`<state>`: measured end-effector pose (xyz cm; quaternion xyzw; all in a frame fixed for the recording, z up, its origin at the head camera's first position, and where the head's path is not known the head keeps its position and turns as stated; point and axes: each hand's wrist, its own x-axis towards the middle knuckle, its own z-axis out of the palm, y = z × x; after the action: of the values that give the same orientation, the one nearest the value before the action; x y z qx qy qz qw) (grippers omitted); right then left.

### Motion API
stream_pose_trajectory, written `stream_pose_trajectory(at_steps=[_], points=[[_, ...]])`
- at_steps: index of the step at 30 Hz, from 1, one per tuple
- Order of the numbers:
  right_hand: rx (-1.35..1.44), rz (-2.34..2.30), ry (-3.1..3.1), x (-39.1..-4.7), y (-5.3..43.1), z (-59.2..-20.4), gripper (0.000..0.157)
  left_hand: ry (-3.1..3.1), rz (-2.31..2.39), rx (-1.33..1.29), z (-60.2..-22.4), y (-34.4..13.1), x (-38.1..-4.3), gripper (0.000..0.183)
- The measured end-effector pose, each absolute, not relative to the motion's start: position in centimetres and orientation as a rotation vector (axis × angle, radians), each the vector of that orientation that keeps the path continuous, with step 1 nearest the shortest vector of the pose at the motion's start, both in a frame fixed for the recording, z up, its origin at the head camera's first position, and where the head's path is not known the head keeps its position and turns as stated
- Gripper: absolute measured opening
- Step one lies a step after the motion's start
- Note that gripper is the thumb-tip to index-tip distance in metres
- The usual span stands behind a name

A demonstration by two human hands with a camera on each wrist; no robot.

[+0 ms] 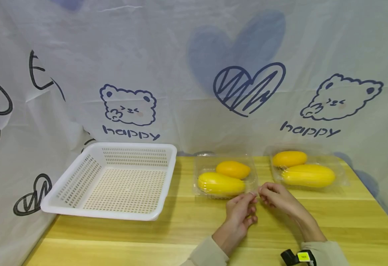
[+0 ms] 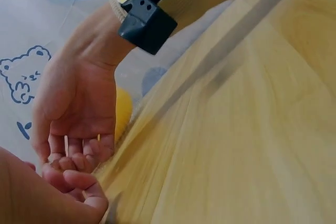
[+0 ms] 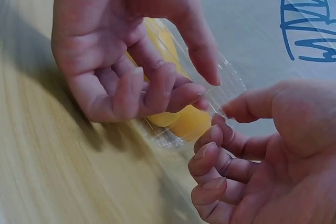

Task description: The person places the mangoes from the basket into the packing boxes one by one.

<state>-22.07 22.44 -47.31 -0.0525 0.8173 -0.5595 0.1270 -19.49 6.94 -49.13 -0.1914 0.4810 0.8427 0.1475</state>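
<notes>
In the head view a clear plastic container [image 1: 198, 159] holds a long yellow fruit [image 1: 220, 184] and a shorter orange-yellow one [image 1: 233, 170]. My left hand [image 1: 240, 214] and right hand [image 1: 280, 199] meet at its front right corner, fingertips close together. Seen from the right wrist, thumb and forefinger of my right hand [image 3: 294, 145] pinch the thin clear edge [image 3: 223, 90]. The left hand [image 3: 121, 51] has its thumb and forefinger on either side of that edge, its other fingers loosely curled. The left wrist view shows the left hand [image 2: 47, 198] below the right hand [image 2: 79, 98].
Right of it stands a second clear container [image 1: 340, 177] with a long yellow fruit [image 1: 308, 175] and a shorter one [image 1: 289, 159]. A white slotted basket [image 1: 167, 173] sits at the left of the wooden table [image 1: 130, 240]. A printed cloth [image 1: 180, 74] hangs behind.
</notes>
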Motion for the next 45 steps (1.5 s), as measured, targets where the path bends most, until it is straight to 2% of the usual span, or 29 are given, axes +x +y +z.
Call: stream_pose_trajectory(at_steps=[14,21,32,38,45], points=[[-0.161,-1.631,2.367,-22.2,22.3,-47.5,0.026,1.380,2.251,-0.204,-48.9,4.1,-19.5,0.021],[-0.156,-1.643,2.388,-22.2,22.2,-47.2,0.025,1.654,2.042,0.193,-48.2,2.3,-19.2,0.024],[-0.148,-1.700,2.336,-22.2,22.1,-47.5,0.024,2.221,1.737,0.732,-45.2,-1.1,-20.5,0.013],[-0.149,-1.718,2.314,-22.1,22.0,-47.6,0.022,2.568,1.654,0.772,-43.4,-3.7,-21.3,0.012],[-0.165,-1.734,2.282,-22.0,22.2,-47.5,0.023,2.860,1.638,0.606,-43.1,-6.5,-22.6,0.015]])
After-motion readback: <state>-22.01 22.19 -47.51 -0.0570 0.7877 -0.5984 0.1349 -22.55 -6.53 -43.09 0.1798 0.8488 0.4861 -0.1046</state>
